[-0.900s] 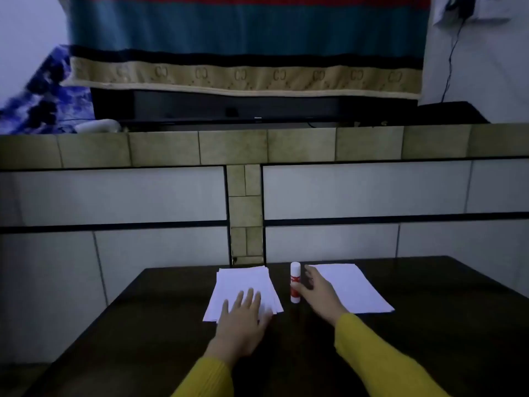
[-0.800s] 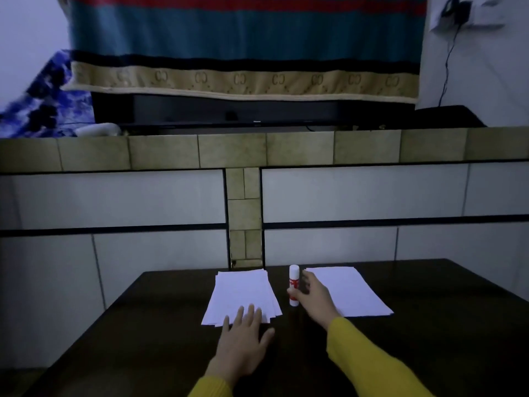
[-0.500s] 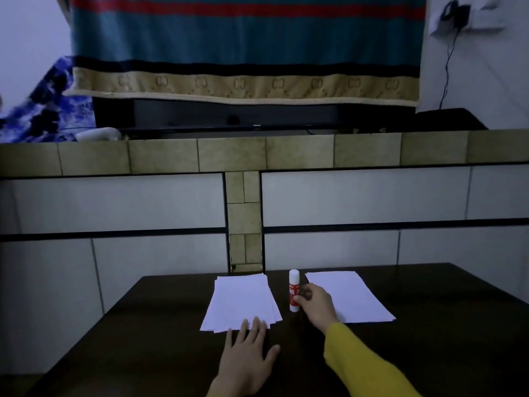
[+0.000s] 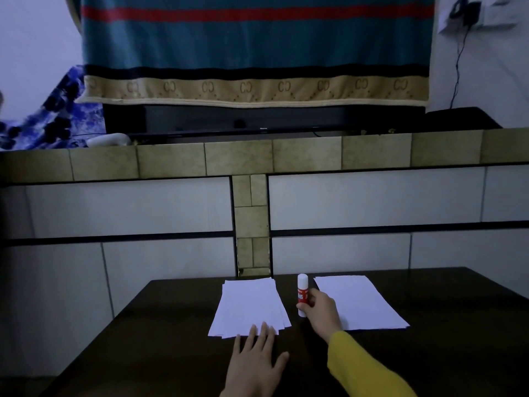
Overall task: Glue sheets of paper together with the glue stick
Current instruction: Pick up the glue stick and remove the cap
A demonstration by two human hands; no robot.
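Observation:
A white and red glue stick (image 4: 302, 290) stands upright on the dark table (image 4: 160, 339), between two lots of white paper. My right hand (image 4: 322, 312) grips its lower half from the right. Left of it lies a slightly fanned stack of sheets (image 4: 249, 306). My left hand (image 4: 256, 359) lies flat and spread on the table, its fingertips touching the stack's near edge. Right of the glue stick lies another white sheet (image 4: 362, 302), its near left corner hidden by my right hand.
Behind the table's far edge rises a low tiled wall (image 4: 372, 202) with a tan ledge. A dark television (image 4: 257, 118) under a striped blanket (image 4: 254, 53) stands on the ledge. Blue patterned cloth (image 4: 51, 113) lies at the far left.
My left hand has slid back off the paper stack toward me, leaving only its fingertips at the edge. My right hand has stayed on the glue stick, and the view has tilted upward.

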